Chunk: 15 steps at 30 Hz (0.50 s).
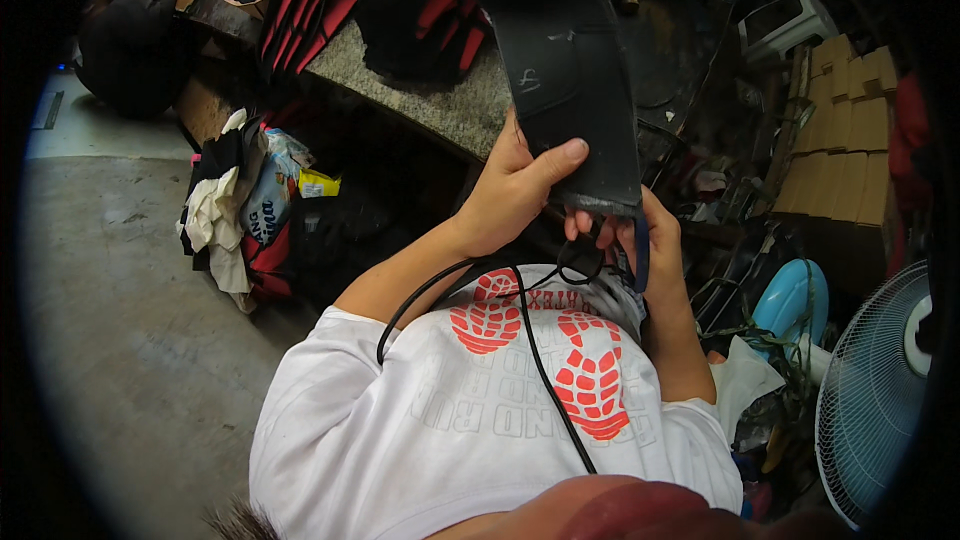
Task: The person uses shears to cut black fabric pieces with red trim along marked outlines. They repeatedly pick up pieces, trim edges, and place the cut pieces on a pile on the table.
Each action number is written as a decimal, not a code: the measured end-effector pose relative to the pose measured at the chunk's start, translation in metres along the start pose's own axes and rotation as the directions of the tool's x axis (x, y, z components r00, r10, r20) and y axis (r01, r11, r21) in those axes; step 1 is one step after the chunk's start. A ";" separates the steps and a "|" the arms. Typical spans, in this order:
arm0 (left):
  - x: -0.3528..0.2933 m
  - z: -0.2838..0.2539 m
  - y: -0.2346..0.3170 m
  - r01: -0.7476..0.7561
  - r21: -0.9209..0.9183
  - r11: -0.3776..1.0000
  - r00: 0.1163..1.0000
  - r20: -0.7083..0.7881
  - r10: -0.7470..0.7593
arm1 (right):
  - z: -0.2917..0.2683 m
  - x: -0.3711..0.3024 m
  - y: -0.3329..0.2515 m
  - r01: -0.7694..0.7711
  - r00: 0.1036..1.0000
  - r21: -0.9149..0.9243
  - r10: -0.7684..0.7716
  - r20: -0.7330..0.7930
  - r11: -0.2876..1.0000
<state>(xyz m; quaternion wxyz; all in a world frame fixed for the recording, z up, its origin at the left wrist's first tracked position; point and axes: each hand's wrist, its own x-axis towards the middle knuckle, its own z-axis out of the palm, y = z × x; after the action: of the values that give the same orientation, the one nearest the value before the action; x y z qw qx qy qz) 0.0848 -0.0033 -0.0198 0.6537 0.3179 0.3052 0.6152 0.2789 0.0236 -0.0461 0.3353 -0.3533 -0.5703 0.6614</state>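
Observation:
A long, curved black sheet (pixel 580 100), stiff-looking with a pale mark drawn on it, rises from my hands toward the far edge of the view. My left hand (pixel 510 180) grips its lower left side, thumb pressed flat on top and the fingers hidden behind. At the lower right corner my right hand (pixel 655 240) is closed with curled fingertips just under the bottom edge. A narrow dark blue strip (pixel 641 252) runs along this hand; I cannot tell what it belongs to.
Black-and-red pieces (pixel 315 15) lie on the grey worktable (pixel 370 70). A heap of cloth and bags (pixel 240 205) stands at the left. To the right are stacked cardboard pieces (pixel 840 140), a white stool (pixel 785 20) and a fan (pixel 875 390). Another person (pixel 130 40) sits far left.

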 end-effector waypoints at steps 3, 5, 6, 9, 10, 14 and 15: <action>-0.002 0.000 0.002 0.007 0.012 1.000 0.999 0.035 -0.007 | -0.004 0.006 -0.002 0.025 1.000 -0.030 -0.025 0.006 0.999; -0.003 0.001 0.002 0.002 0.006 1.000 0.999 0.038 -0.002 | -0.004 0.006 -0.003 -0.024 1.000 -0.009 0.024 0.014 1.000; -0.004 0.001 0.002 -0.008 0.002 1.000 0.999 0.035 0.008 | -0.003 0.006 -0.003 -0.053 0.998 0.007 0.053 0.022 0.999; -0.004 0.001 0.000 -0.011 -0.006 1.000 0.998 0.066 0.012 | 0.001 0.010 -0.002 -0.016 1.000 -0.016 0.016 -0.007 1.000; -0.004 0.001 0.000 -0.014 -0.018 1.000 0.997 0.076 0.015 | 0.002 0.012 -0.001 0.015 1.000 -0.020 -0.015 -0.017 1.000; -0.008 -0.002 -0.003 0.023 0.085 0.996 0.998 0.048 -0.027 | 0.005 0.022 0.001 0.089 0.993 0.010 -0.088 -0.079 0.996; -0.009 -0.004 -0.003 0.070 0.108 0.992 0.995 0.063 -0.077 | 0.003 0.021 0.000 0.059 0.997 0.014 -0.058 -0.060 0.998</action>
<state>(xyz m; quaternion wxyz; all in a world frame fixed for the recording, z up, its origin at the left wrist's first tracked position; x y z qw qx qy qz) 0.0828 -0.0127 -0.0246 0.6682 0.3608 0.3268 0.5626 0.2649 0.0396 -0.0475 0.3740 -0.3532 -0.5649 0.6452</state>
